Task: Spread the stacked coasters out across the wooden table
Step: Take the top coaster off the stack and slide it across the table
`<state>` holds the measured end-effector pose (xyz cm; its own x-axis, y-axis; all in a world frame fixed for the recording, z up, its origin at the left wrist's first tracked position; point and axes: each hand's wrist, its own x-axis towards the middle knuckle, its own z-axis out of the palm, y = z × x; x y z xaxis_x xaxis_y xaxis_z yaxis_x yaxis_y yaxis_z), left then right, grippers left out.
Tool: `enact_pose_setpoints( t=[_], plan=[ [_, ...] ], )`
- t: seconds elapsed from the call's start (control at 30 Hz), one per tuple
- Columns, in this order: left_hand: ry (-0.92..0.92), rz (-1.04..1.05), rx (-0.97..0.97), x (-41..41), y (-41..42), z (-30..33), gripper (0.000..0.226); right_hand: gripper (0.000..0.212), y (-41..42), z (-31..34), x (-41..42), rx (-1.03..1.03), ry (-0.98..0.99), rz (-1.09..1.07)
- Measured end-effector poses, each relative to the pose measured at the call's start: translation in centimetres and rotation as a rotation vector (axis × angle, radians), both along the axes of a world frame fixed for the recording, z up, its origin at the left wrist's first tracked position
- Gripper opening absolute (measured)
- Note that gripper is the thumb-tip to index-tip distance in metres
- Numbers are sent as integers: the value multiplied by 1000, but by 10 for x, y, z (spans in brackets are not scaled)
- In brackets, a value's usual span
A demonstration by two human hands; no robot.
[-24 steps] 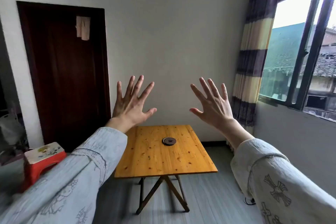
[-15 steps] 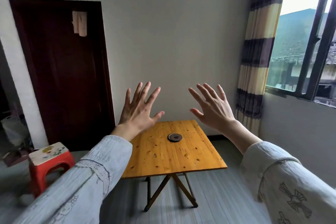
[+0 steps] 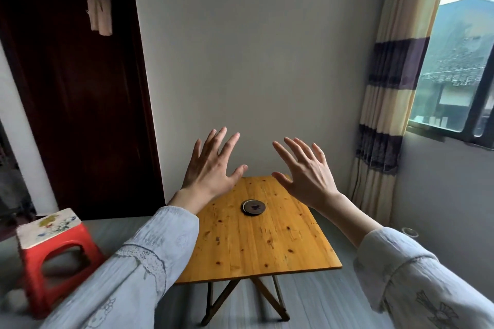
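Note:
A small stack of dark round coasters (image 3: pixel 253 207) lies near the far middle of the wooden folding table (image 3: pixel 256 243). My left hand (image 3: pixel 211 165) is raised in the air, palm forward and fingers spread, above and to the left of the stack. My right hand (image 3: pixel 307 171) is held up the same way, above and to the right of it. Both hands are empty and well clear of the tabletop. Pale patterned sleeves cover both forearms.
A red plastic stool (image 3: pixel 50 254) with a white printed top stands on the floor at the left. A dark wooden door (image 3: pixel 80 93) is behind it. A striped curtain (image 3: pixel 390 83) and a window (image 3: pixel 465 67) fill the right side. The table stands on crossed legs (image 3: pixel 240 299).
The view has tilted down and come closer to the table. Both open hands have sunk lower in the frame and drawn nearer each other, now framing the coaster stack.

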<state>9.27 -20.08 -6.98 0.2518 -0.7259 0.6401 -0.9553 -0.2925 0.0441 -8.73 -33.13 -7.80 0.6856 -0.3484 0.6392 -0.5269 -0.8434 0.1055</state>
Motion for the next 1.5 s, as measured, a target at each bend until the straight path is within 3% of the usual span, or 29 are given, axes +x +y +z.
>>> enact_pose_setpoints(
  t=[0.33, 0.7, 0.9, 1.17, 1.37, 1.5],
  plan=[
    [160, 7, 18, 50, -106, -58, 66, 70, -112, -46, 71, 141, 4, 51],
    [406, 7, 120, 173, -213, -157, 62, 69, -229, -138, 188, 347, 115, -5],
    [537, 16, 293, 233, -263, -230, 61, 67, -283, -208, 243, 497, 193, -61],
    [647, 56, 717, 267, -307, -326, 65, 67, -346, -303, 289, 681, 435, -115],
    [665, 80, 807, 284, -333, -390, 75, 64, -391, -373, 325, 764, 605, -63],
    [738, 162, 966, 284, -347, -443, 85, 64, -413, -417, 349, 788, 692, -37]
  ],
)
